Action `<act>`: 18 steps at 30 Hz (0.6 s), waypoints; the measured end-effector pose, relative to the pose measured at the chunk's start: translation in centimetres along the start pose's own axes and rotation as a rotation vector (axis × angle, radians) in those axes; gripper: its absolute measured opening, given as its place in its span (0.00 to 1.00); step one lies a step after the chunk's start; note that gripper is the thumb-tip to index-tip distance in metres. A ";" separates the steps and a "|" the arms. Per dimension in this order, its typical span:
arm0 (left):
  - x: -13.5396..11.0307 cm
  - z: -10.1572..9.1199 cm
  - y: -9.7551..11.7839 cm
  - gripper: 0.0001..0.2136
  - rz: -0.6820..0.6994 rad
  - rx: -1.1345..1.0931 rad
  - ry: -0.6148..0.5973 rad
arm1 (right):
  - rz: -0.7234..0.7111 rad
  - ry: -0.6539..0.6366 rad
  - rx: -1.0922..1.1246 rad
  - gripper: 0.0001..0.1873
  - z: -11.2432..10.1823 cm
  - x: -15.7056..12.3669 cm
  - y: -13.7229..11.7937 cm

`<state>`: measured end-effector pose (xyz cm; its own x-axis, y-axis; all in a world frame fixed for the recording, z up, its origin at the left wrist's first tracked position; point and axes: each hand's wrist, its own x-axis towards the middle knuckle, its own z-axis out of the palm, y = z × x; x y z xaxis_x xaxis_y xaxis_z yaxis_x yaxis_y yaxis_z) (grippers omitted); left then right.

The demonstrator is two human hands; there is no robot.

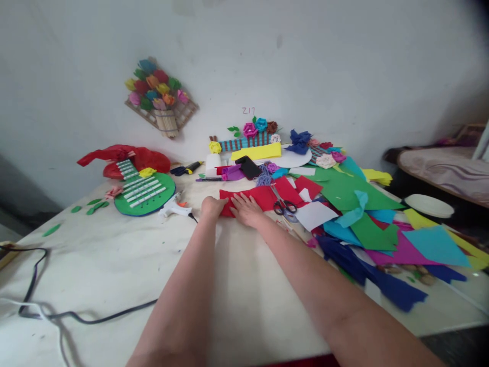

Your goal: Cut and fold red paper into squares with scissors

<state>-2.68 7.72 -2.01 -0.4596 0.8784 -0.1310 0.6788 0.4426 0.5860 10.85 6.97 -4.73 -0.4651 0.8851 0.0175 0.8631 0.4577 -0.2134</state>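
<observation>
A strip of red paper or felt (263,196) lies across the middle of the table. My left hand (213,207) is closed at its left end, thumb on the red sheet and the other fingers mostly hidden. Flat on the same sheet, with fingers spread, rests my right hand (247,210). Black-handled scissors (282,204) lie on the red material just right of that hand. To the left of my left hand is a white hot glue gun (174,208), beside a green guitar-shaped craft (147,192) with white strips.
Piled coloured paper (367,229) covers the table's right side. A black phone (249,167), a yellow sheet (257,152) and paper-flower crafts (248,137) sit along the wall. Pliers (187,168) lie at the back left. A black cable (87,321) crosses the front left.
</observation>
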 end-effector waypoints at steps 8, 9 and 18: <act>0.4 0.4 0.6 0.19 0.012 0.120 0.025 | 0.027 -0.011 0.020 0.33 -0.1 0.1 -0.2; 0.4 0.4 0.7 0.19 0.003 0.116 0.021 | 0.033 -0.016 0.022 0.33 -0.1 0.2 -0.2; -1.9 0.7 2.6 0.17 0.058 0.146 0.168 | 0.059 -0.034 0.027 0.34 -0.1 0.4 -0.4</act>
<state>0.37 7.35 -0.77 -0.4979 0.8662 0.0417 0.7769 0.4241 0.4654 10.35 7.15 -4.53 -0.4207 0.9067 -0.0286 0.8836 0.4024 -0.2394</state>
